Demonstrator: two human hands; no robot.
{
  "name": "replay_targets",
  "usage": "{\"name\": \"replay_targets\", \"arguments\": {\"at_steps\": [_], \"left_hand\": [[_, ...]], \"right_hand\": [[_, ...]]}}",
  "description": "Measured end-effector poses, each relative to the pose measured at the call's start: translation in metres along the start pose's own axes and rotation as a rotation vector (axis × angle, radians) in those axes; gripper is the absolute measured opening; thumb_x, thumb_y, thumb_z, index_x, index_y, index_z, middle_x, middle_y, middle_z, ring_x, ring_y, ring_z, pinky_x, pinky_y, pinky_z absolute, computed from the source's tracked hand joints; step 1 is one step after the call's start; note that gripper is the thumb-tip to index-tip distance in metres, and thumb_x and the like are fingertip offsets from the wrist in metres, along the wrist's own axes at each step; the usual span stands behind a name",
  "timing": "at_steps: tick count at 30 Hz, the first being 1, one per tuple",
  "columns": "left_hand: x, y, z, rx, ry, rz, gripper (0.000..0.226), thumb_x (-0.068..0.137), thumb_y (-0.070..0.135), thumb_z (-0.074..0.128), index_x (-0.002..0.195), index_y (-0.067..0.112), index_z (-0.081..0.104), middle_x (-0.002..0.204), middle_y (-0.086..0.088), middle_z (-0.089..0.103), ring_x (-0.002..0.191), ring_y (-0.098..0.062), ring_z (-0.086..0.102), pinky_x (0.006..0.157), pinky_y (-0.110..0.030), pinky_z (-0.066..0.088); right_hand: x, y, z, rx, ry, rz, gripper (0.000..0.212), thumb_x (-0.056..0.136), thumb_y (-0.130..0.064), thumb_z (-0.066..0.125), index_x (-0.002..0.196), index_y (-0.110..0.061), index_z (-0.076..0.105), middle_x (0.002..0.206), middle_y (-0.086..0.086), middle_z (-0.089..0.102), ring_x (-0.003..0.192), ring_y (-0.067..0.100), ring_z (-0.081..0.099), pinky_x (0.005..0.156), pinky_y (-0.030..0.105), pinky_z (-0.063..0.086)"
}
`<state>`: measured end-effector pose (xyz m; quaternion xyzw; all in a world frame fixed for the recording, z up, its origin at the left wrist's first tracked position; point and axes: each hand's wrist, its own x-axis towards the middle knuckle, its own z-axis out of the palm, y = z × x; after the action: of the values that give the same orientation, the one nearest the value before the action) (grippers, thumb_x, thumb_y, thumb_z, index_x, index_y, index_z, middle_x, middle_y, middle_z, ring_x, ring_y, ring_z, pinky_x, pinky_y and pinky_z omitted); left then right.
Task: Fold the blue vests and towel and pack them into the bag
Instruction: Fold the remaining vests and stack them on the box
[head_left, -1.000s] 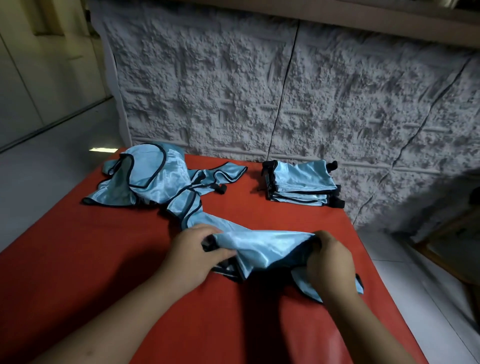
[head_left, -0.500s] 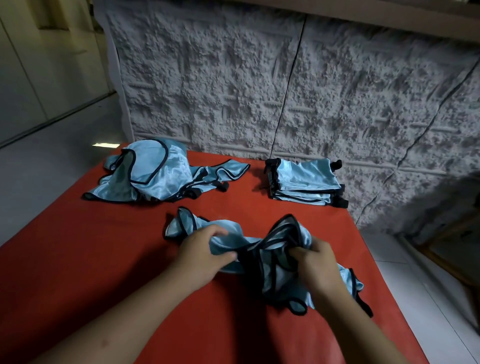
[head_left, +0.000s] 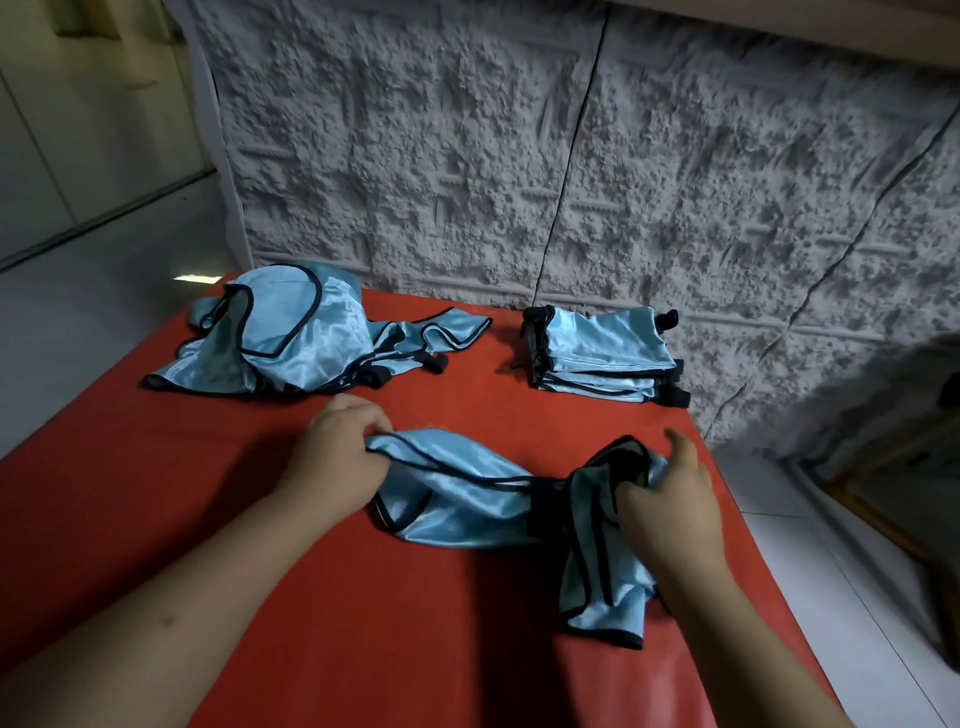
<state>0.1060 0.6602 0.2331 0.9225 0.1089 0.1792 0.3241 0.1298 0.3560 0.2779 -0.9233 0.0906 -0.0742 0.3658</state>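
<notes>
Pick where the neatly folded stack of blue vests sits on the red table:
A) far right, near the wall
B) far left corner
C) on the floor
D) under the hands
A: the folded stack lies at the far right of the red table near the wall, while the loose pile sits far left.

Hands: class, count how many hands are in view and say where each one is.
2. The left hand grips the vest at its left end; the right hand grips its bunched right end.
</notes>
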Motion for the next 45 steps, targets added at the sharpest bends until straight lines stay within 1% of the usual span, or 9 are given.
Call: {"name": "replay_targets", "arguments": {"at_steps": [6, 8, 15, 23, 29, 34, 38, 42, 45], "left_hand": [[-0.013, 0.070, -0.006, -0.213, -0.145, 0.140, 0.015, 0.062, 0.015, 0.066, 0.062, 0.029, 0.063, 0.054, 0.011, 0.061, 0.050, -0.003, 0.053, 0.050, -0.023, 0.042], [-0.018, 0.080, -0.004, -0.193, -0.208, 0.158, 0.008, 0.054, 0.020, 0.059, 0.061, 0.024, 0.060, 0.053, 0.010, 0.060, 0.050, -0.006, 0.052, 0.050, -0.029, 0.046], [-0.019, 0.055, -0.008, -0.638, -0.288, -0.097, 0.018, 0.076, 0.021, 0.085, 0.088, 0.014, 0.074, 0.076, 0.001, 0.072, 0.065, -0.003, 0.063, 0.060, -0.016, 0.047], [-0.019, -0.017, 0.010, 0.295, -0.508, -0.046, 0.093, 0.080, 0.046, 0.075, 0.157, 0.042, 0.023, 0.160, 0.004, 0.031, 0.141, -0.027, 0.035, 0.116, -0.033, 0.030], [-0.006, -0.033, 0.036, 0.225, -0.316, -0.178, 0.069, 0.082, 0.039, 0.079, 0.144, 0.018, 0.054, 0.130, -0.014, 0.058, 0.123, -0.031, 0.054, 0.107, -0.034, 0.040], [0.009, -0.028, 0.017, 0.129, -0.117, -0.536, 0.021, 0.077, 0.011, 0.076, 0.064, 0.013, 0.060, 0.076, -0.009, 0.068, 0.071, -0.028, 0.065, 0.071, -0.036, 0.058], [0.016, -0.027, 0.003, -0.363, -0.191, -0.828, 0.014, 0.077, -0.008, 0.064, 0.083, 0.004, 0.064, 0.075, -0.013, 0.059, 0.055, -0.022, 0.051, 0.045, -0.022, 0.041], [0.009, -0.018, -0.012, -0.571, -0.329, -0.777, 0.031, 0.088, -0.006, 0.060, 0.102, 0.022, 0.059, 0.087, -0.011, 0.058, 0.060, -0.017, 0.049, 0.038, -0.022, 0.033], [0.008, -0.021, -0.027, -0.428, -0.349, -0.622, 0.027, 0.092, 0.003, 0.061, 0.099, 0.029, 0.066, 0.084, -0.011, 0.063, 0.062, -0.021, 0.050, 0.045, -0.024, 0.039]], "right_hand": [[-0.059, -0.047, 0.036, 0.057, -0.415, -0.657, 0.094, 0.068, -0.055, 0.068, 0.152, -0.037, 0.031, 0.146, -0.024, 0.045, 0.136, -0.005, 0.038, 0.125, 0.036, 0.007], [-0.069, -0.052, 0.049, 0.087, -0.408, -0.667, 0.080, 0.071, -0.048, 0.063, 0.146, -0.039, 0.038, 0.127, -0.020, 0.062, 0.118, 0.003, 0.055, 0.112, 0.031, 0.034], [-0.045, -0.047, 0.039, 0.359, -0.327, -0.337, 0.028, 0.082, -0.003, 0.058, 0.096, -0.020, 0.075, 0.075, -0.006, 0.077, 0.067, 0.008, 0.072, 0.061, 0.025, 0.057], [-0.022, -0.035, 0.031, 0.727, -0.261, -0.045, 0.032, 0.082, -0.029, 0.083, 0.075, -0.006, 0.063, 0.069, 0.015, 0.067, 0.065, 0.032, 0.068, 0.060, 0.049, 0.058], [-0.009, -0.031, 0.015, 0.925, -0.383, 0.103, 0.025, 0.087, -0.023, 0.077, 0.094, 0.000, 0.068, 0.070, 0.021, 0.063, 0.068, 0.041, 0.060, 0.065, 0.054, 0.045], [0.000, -0.030, -0.001, 0.991, -0.563, 0.166, 0.051, 0.073, -0.024, 0.082, 0.096, 0.016, 0.059, 0.088, 0.029, 0.052, 0.072, 0.045, 0.055, 0.072, 0.054, 0.045], [0.008, -0.029, -0.010, 1.058, -0.484, 0.122, 0.070, 0.046, -0.031, 0.092, 0.094, 0.006, 0.057, 0.095, 0.020, 0.047, 0.083, 0.038, 0.045, 0.076, 0.051, 0.037], [0.015, -0.025, -0.023, 1.048, -0.401, 0.084, 0.006, 0.080, 0.001, 0.070, 0.080, 0.002, 0.065, 0.076, 0.021, 0.064, 0.067, 0.034, 0.064, 0.068, 0.041, 0.056], [0.020, -0.022, -0.031, 0.996, -0.306, 0.029, 0.007, 0.075, 0.002, 0.075, 0.079, -0.004, 0.074, 0.081, 0.020, 0.072, 0.071, 0.034, 0.069, 0.075, 0.041, 0.058]]}}
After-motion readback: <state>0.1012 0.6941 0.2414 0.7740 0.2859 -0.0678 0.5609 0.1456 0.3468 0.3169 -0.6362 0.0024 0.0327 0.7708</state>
